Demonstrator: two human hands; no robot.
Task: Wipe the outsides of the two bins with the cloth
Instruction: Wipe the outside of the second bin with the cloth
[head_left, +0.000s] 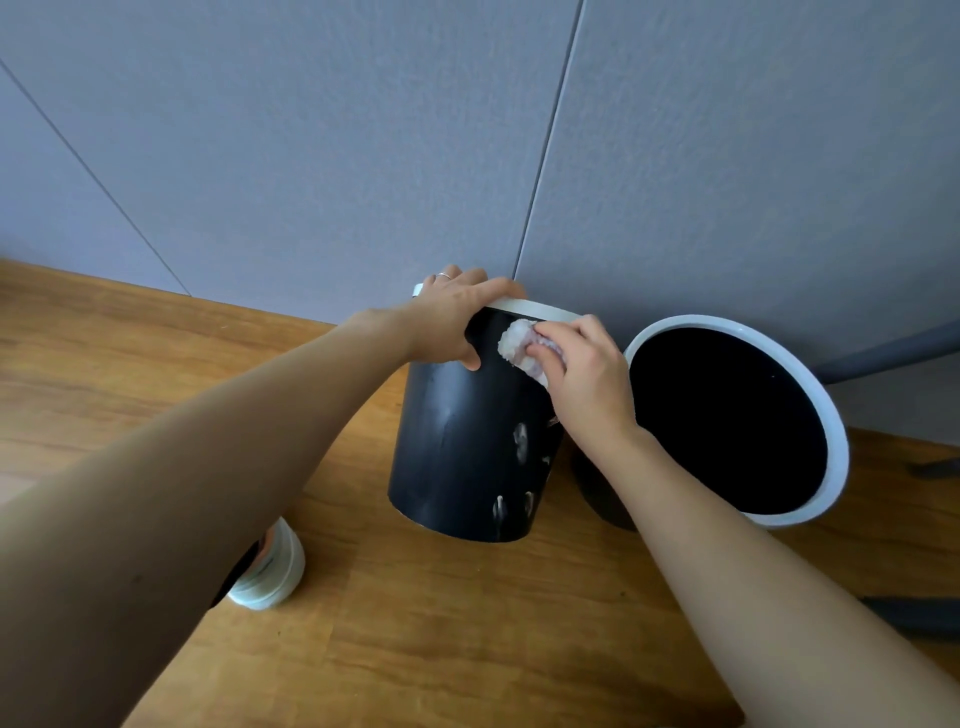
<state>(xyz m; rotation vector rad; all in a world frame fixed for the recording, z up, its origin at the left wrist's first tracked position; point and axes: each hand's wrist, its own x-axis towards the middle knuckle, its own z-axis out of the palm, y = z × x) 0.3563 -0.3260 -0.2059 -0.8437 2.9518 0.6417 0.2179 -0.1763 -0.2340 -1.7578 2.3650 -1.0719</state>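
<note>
A black bin (457, 447) with a white rim stands on the wooden table, tilted away from me towards the wall. Pale smears mark its lower right side. My left hand (452, 317) grips its rim at the top, thumb down on the black wall. My right hand (582, 374) pinches a crumpled white cloth (519, 345) and presses it on the bin's upper wall just under the rim. A second black bin (826, 395) with a white rim stands right beside it, its dark opening facing me.
A small pale round container (275, 571) sits on the table (415, 623) under my left forearm. A grey panelled wall (363, 156) rises just behind the bins. Dark grey furniture parts (893, 353) show at the right edge.
</note>
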